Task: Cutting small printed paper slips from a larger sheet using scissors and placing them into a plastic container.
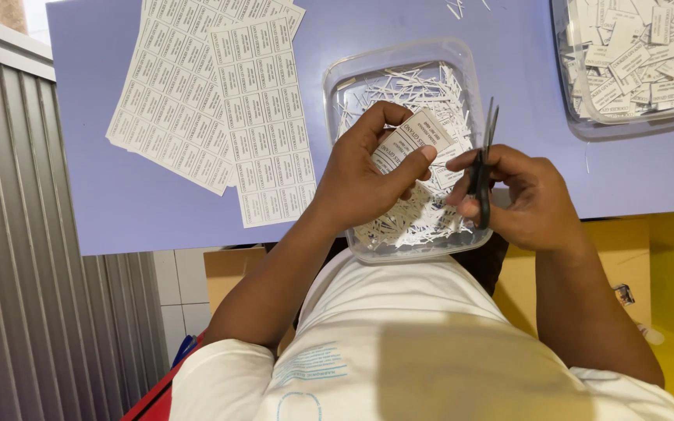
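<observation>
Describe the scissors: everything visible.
The scissors are dark, with thin metal blades that point up and away from the person, slightly parted. Their black handles sit inside the right hand, fingers through or around the loops, so the handle shape is mostly hidden. They hang above the clear plastic tub of paper trimmings, beside the label strip pinched in the left hand.

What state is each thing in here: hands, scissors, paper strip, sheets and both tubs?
left hand: gripping the label strip
label strip: held above the tub, partly cut from a sheet
right hand: holding the scissors
scissors: upright, blades nearly closed
clear tub: open, holding thin paper trimmings
second tub: open, filled with cut labels
label sheets: uncut, lying flat, overlapping on the table
</observation>
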